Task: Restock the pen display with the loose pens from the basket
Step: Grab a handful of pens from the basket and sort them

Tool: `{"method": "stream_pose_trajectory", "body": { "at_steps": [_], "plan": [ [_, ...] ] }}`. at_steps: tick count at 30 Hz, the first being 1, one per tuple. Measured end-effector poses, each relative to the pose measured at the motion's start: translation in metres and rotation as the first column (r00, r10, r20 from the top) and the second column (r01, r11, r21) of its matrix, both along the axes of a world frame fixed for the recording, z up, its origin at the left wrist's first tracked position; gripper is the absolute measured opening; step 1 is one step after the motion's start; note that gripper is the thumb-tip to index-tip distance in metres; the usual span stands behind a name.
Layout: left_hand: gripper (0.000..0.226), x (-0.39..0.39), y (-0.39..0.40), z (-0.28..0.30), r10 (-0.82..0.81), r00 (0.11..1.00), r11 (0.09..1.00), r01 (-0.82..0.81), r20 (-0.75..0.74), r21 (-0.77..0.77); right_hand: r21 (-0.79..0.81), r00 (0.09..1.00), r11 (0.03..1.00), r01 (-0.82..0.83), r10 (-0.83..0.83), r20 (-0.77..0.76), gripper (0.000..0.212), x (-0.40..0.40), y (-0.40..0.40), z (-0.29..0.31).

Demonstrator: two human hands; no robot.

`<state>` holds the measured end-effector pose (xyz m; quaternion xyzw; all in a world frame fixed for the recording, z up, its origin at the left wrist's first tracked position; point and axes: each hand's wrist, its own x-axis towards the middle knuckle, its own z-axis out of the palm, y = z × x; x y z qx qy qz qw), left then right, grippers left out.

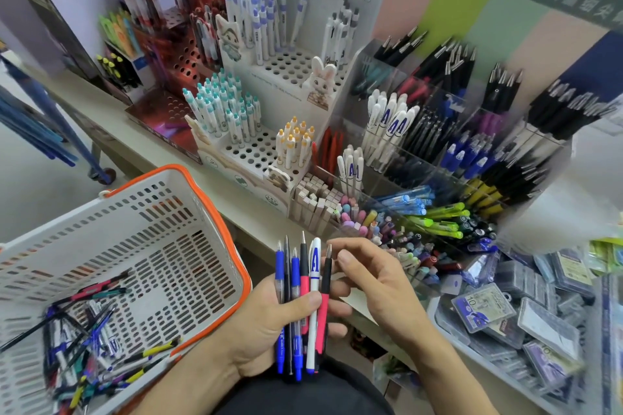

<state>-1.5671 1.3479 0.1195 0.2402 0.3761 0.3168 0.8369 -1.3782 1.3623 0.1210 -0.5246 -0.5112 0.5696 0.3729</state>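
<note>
My left hand [269, 323] grips a fanned bunch of several pens [303, 286]: blue, black, red-and-black, and one white pen with a blue letter A. My right hand [377, 280] hovers just right of the bunch, fingers loosely curled, fingertips close to the rightmost red-and-black pen; I cannot tell if they touch it. The white basket [215, 232] with an orange rim sits at lower left, with a heap of loose pens [84, 347] in its near corner. The clear acrylic pen display [381, 158] stands ahead on the shelf, its compartments holding white A pens [391, 121], black pens and blue pens.
White tiered pen stands [269, 84] with holes and cartoon figures stand at the back left of the shelf. Boxes of refills [505, 317] fill a tray at lower right. Erasers and small pastel pens [357, 216] crowd the front of the display.
</note>
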Motion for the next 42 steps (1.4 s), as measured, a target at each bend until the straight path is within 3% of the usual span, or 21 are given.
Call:
{"method": "stream_pose_trajectory", "body": {
  "at_steps": [4,10,13,17,20,25,27,30,32,34,38,42],
  "plan": [
    [0.026,0.009,0.003,0.000,0.019,1.000,0.999,-0.018,0.020,-0.031,-0.009,1.000,1.000,-0.021,0.021,-0.005,0.013,0.013,0.001,-0.003],
    [0.031,0.025,0.008,0.000,0.007,0.999,0.997,-0.004,0.035,-0.079,-0.047,0.998,0.998,0.042,-0.044,-0.041,0.021,0.028,0.011,0.002],
    [0.042,0.031,0.016,-0.004,0.100,0.994,0.990,-0.095,0.045,-0.107,-0.001,0.995,0.996,0.092,-0.092,-0.038,0.012,0.040,0.020,0.011],
    [0.042,0.040,0.027,-0.006,0.144,0.989,0.981,-0.137,0.040,-0.139,0.093,0.975,0.971,0.221,-0.218,-0.036,0.010,0.055,0.029,0.030],
    [0.038,0.048,0.035,-0.004,0.142,0.990,0.982,-0.137,0.026,-0.132,0.182,0.924,0.906,0.383,-0.377,-0.068,0.015,0.071,0.042,0.048],
    [0.037,0.072,0.059,0.014,0.084,0.991,0.996,-0.079,0.105,-0.049,0.345,0.867,0.797,0.496,-0.474,-0.153,0.022,0.098,0.065,0.079],
    [0.039,0.081,0.067,0.019,0.073,0.993,0.997,-0.074,0.096,0.007,0.418,0.811,0.700,0.579,-0.543,-0.216,0.020,0.106,0.075,0.091],
    [0.041,0.092,0.077,0.024,0.059,0.991,0.996,-0.066,0.123,0.055,0.588,0.701,0.464,0.663,-0.661,-0.269,0.020,0.118,0.099,0.113],
    [0.040,0.099,0.080,0.027,0.075,0.986,0.995,-0.083,0.149,0.051,0.713,0.675,0.335,0.616,-0.691,-0.258,0.021,0.123,0.121,0.125],
    [0.039,0.105,0.082,0.033,0.093,0.982,0.994,-0.101,0.165,0.042,0.800,0.710,0.310,0.514,-0.677,-0.194,0.021,0.124,0.145,0.133],
    [0.039,0.110,0.090,0.042,0.138,0.973,0.989,-0.147,0.187,0.034,0.892,0.717,0.381,0.245,-0.690,0.098,0.018,0.119,0.184,0.138],
    [0.036,0.110,0.100,0.049,0.178,0.954,0.981,-0.190,0.242,0.029,0.871,0.592,0.488,-0.053,-0.687,0.421,0.013,0.114,0.207,0.129]
  ]
}}
